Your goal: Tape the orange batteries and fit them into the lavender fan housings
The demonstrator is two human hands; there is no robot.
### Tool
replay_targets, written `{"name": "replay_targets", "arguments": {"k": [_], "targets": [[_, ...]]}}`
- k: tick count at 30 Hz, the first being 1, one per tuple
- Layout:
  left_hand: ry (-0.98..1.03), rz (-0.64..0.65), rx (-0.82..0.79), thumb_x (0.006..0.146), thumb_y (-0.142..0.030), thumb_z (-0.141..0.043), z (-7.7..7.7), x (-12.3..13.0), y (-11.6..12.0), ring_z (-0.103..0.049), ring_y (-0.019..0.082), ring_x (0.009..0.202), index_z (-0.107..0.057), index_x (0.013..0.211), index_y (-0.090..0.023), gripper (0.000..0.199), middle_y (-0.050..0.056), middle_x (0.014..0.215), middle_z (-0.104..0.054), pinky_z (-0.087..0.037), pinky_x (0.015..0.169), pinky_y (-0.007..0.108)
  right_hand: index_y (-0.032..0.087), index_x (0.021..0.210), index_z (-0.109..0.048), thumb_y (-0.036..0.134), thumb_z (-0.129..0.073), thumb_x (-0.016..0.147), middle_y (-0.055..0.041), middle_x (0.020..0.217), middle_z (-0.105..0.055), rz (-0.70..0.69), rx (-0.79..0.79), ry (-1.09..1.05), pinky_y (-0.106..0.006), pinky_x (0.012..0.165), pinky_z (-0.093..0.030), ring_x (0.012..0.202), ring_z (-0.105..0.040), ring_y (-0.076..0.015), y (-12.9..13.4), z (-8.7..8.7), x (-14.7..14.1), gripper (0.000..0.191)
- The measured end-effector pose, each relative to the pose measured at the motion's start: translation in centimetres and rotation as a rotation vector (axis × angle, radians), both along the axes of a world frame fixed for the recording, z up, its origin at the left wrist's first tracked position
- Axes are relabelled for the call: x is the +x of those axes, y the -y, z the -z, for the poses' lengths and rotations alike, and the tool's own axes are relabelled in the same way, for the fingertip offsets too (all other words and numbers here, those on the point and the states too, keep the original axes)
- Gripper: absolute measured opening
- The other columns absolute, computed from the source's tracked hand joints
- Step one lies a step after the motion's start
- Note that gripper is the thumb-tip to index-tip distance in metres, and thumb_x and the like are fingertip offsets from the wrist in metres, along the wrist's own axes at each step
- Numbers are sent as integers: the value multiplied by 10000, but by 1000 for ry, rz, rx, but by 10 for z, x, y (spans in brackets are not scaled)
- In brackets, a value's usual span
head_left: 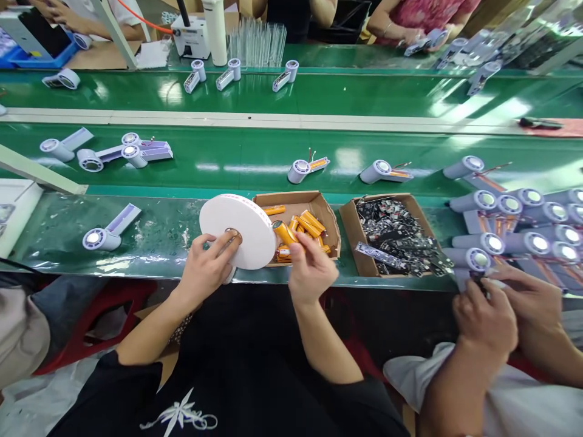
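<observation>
The left hand (pixel 209 261) grips the white roll (pixel 241 237) at its hub, seemingly to steady it, while the right hand (pixel 312 267) pinches an orange battery (pixel 284 232) by the roll's right edge, over the near side of the battery box (pixel 334 227).

White roll (pixel 252 233), flat disc, small center hole, pinkish marks along edge. Tilted up on edge, gripped at the hole by left hand (pixel 209 264). Orange battery (pixel 285 233), cylindrical, dark end toward roll's rim. Slanted, pinched in right hand (pixel 312 264), by cardboard box (pixel 336 233).
</observation>
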State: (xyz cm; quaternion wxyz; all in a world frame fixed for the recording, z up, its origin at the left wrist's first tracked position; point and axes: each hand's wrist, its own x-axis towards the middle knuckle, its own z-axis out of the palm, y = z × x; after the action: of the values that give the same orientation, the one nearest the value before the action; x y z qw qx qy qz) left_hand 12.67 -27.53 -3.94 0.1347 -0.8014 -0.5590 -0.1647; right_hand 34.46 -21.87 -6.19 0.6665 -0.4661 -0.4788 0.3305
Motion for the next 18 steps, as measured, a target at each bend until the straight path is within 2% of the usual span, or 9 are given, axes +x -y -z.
{"name": "replay_targets", "arguments": {"k": [2,5,7,8,9,11,13,16,18], "targets": [[-12,-26,10,896,-25,-626,-4,0,1,-541,280,1112,-614,1459,-206,591,66,1430,-708,-419,989,443,233,1135,-838,397,-865,874,-75,1065,-840,-139,-91,8,-396,907,-691,909,-825,-260,4,4,6,310],[-48,-28,31,917,4,-611,-16,-4,2,-511,279,1099,-610,1482,-243,617,33,1428,-713,-419,977,441,247,1220,-821,399,-910,816,-63,1141,-830,-496,-221,-51,-373,909,-691,999,-816,-261,-13,-14,31,441],[-82,-10,42,935,-6,-614,-25,-5,2,-479,287,1092,-602,1503,-280,630,13,1418,-719,-408,1014,455,231,1119,-854,379,-950,759,-47,1027,-842,-803,-301,20,-357,838,-701,917,-821,-263,-32,-35,51,401],[-91,-6,53,942,-11,-617,-30,-4,1,-464,289,1082,-596,1512,-302,641,2,1406,-725,-396,1032,466,218,1041,-868,362,-963,741,-36,935,-841,-907,-329,84,-346,790,-701,841,-818,-258,-40,-46,58,346],[-91,-10,70,945,-16,-623,-33,-2,1,-454,290,1069,-592,1518,-325,651,-6,1389,-733,-378,1049,481,206,969,-874,345,-972,729,-27,856,-830,-950,-345,140,-337,755,-696,776,-808,-249,-45,-54,61,295],[-54,-65,124,945,-35,-643,-37,9,3,-449,292,1062,-596,1511,-365,657,-5,1344,-750,-318,1073,522,202,900,-870,338,-993,701,-21,801,-816,-851,-328,126,-327,737,-686,733,-792,-236,-44,-60,56,271],[7,-160,175,938,-105,-688,-35,24,7,-455,303,1076,-623,1483,-359,605,29,1296,-758,-256,1082,562,221,924,-861,414,-994,699,-34,858,-825,-633,-278,-88,-331,756,-684,789,-797,-237,-33,-54,39,325],[76,-192,135,897,-261,-762,-22,40,20,-470,315,1048,-688,1400,-245,508,105,1187,-759,-296,1029,541,237,967,-832,526,-976,698,-60,941,-828,-401,-241,-425,-352,773,-685,869,-799,-242,-20,-32,17,421],[82,-141,31,861,-304,-793,-8,34,30,-490,315,1033,-715,1344,-226,496,121,1145,-755,-340,984,513,237,1002,-811,526,-971,704,-59,970,-821,-303,-205,-478,-367,810,-682,893,-792,-232,-27,-23,21,445]]}}
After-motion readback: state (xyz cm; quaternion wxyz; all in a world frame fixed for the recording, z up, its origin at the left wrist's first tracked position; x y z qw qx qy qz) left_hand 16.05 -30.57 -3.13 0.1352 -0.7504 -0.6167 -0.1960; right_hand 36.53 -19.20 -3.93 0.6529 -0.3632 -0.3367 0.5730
